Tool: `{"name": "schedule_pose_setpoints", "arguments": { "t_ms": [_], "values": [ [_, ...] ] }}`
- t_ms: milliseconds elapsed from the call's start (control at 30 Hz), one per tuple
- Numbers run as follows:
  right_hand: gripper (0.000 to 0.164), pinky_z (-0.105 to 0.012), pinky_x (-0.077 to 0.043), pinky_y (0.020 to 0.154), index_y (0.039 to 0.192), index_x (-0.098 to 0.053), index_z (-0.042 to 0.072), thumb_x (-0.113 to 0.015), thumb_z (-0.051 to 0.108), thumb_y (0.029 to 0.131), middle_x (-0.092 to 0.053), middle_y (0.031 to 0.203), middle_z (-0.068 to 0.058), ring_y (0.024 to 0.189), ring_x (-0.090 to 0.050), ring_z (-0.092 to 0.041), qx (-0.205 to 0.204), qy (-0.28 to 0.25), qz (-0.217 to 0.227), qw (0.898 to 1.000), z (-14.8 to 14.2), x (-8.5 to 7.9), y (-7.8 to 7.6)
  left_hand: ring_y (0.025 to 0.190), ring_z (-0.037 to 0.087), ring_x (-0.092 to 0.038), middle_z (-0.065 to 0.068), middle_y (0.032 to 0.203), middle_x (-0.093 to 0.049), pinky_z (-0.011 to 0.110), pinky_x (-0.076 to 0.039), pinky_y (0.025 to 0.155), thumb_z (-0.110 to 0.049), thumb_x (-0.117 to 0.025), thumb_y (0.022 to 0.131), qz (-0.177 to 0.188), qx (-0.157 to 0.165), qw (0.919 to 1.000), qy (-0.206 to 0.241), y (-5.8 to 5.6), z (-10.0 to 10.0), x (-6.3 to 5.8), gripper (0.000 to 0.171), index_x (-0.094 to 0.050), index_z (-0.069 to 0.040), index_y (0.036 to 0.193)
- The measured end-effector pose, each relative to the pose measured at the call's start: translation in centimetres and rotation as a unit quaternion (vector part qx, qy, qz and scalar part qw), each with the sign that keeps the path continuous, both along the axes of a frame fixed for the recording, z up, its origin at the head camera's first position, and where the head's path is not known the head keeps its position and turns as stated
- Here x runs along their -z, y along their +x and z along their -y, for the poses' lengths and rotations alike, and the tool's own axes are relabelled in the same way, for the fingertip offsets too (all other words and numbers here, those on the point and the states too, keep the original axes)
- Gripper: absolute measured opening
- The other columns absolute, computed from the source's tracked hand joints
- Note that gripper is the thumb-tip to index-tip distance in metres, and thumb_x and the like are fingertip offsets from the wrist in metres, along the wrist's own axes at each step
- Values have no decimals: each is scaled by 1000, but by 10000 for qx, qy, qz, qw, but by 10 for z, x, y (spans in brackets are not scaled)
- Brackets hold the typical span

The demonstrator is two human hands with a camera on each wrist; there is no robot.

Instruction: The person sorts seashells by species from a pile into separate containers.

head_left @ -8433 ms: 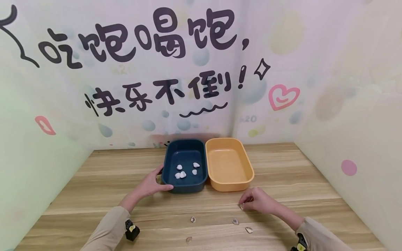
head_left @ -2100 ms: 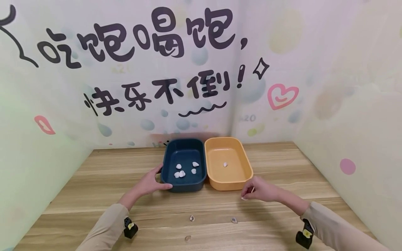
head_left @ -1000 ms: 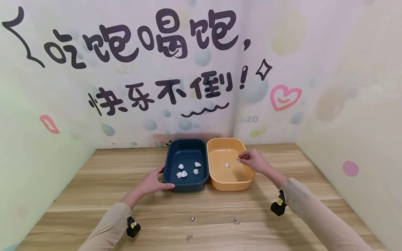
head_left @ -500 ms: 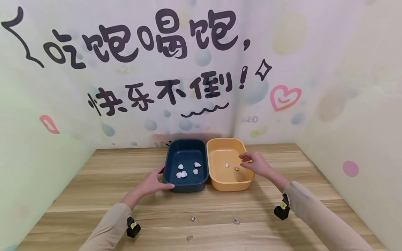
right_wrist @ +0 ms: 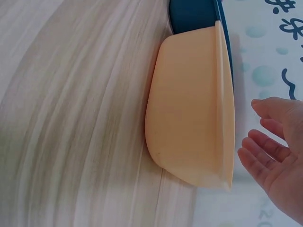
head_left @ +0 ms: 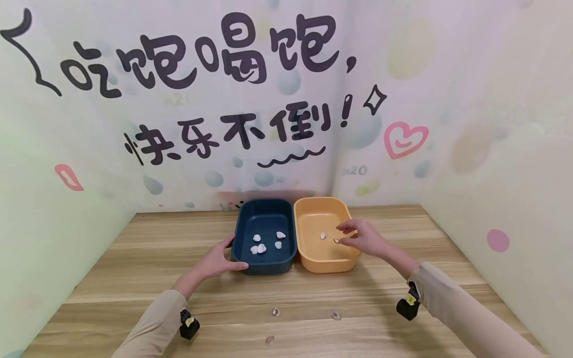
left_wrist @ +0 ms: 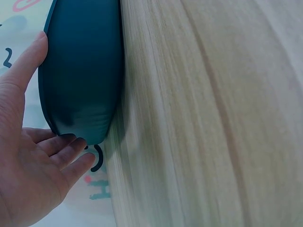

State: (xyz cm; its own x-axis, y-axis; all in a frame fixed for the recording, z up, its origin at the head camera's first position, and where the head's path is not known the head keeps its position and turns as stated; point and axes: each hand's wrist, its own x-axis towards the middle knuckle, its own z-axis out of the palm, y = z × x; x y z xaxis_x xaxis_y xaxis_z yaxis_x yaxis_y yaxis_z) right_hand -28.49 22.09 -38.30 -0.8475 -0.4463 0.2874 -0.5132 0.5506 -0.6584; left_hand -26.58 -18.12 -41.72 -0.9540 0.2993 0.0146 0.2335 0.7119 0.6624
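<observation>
My left hand (head_left: 218, 258) holds the near left corner of a dark blue bin (head_left: 268, 269), thumb on the front rim and fingers at the left side. Several white seashells (head_left: 261, 248) lie inside that bin. Over the orange-yellow bin (head_left: 328, 266) hovers my right hand (head_left: 367, 240), its fingers spread apart and holding nothing. A pale shell (head_left: 323, 236) lies on that bin's floor. A small darker shell (head_left: 336, 241) shows just by the right thumb tip. In the right wrist view, the right hand (right_wrist: 279, 156) is above the rim; the bin's inside is hidden there.
Three small shells lie on the wooden table in front: a left shell (head_left: 275, 312), a right shell (head_left: 336, 315) and a brownish shell (head_left: 269, 340). The bins stand side by side near the printed back wall (head_left: 197, 184). Side walls flank the table.
My right hand picked up a shell from the table, carried it over the orange-yellow bin and let it go. That bin, bare at first, now holds two shells. The left hand stays put.
</observation>
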Motion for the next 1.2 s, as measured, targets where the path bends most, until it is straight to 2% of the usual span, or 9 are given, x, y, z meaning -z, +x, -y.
{"name": "schedule_pose_setpoints", "arguments": {
  "t_ms": [167, 367, 500, 700, 967, 1200],
  "values": [
    [31, -33, -53, 69, 103, -60, -11, -69, 2, 77, -61, 100, -25, 88, -58, -36, -124, 160, -28, 9998, 5, -3, 6, 122, 39, -39, 28, 134, -38, 50, -36, 96, -44, -75, 70, -13, 24, 10000, 12, 0, 0, -2, 101, -22, 6, 141],
    [31, -34, -52, 69, 104, -61, -5, -70, 8, 78, -62, 99, -14, 88, -58, -32, -372, 249, 16, 9990, 11, -6, 20, 122, 39, -39, 28, 134, -38, 50, -36, 96, -43, -75, 70, 13, 22, 10000, 25, 1, -1, -3, 101, -22, 6, 141],
    [31, -36, -51, 72, 105, -62, -1, -71, 11, 78, -62, 100, -10, 89, -57, -28, -411, 285, 82, 9987, 15, -6, 29, 122, 39, -40, 28, 134, -39, 50, -37, 95, -44, -75, 70, -2, 20, 10000, 8, 1, 0, -3, 101, -22, 6, 141],
    [32, -34, -51, 72, 106, -62, 3, -71, 16, 78, -63, 101, -6, 88, -58, -23, -459, 525, 59, 9976, 21, -8, 42, 122, 38, -40, 28, 134, -39, 50, -37, 95, -44, -75, 70, -19, 44, 10000, 12, 1, 0, -2, 101, -22, 6, 141],
    [28, -35, -50, 73, 103, -63, 5, -71, 16, 79, -63, 101, -6, 88, -58, -24, -742, 506, 195, 9958, 26, -4, 56, 122, 38, -40, 28, 134, -39, 50, -37, 95, -44, -75, 70, -20, 33, 10000, 11, 1, 0, -1, 101, -22, 6, 141],
    [27, -35, -51, 72, 103, -62, 1, -69, 12, 80, -63, 98, -8, 86, -58, -21, -1004, 469, 272, 9935, 29, 3, 71, 122, 38, -40, 28, 133, -40, 50, -36, 96, -43, -75, 70, -25, 25, 10000, 39, 1, 0, -1, 101, -23, 6, 140]
  ]
}}
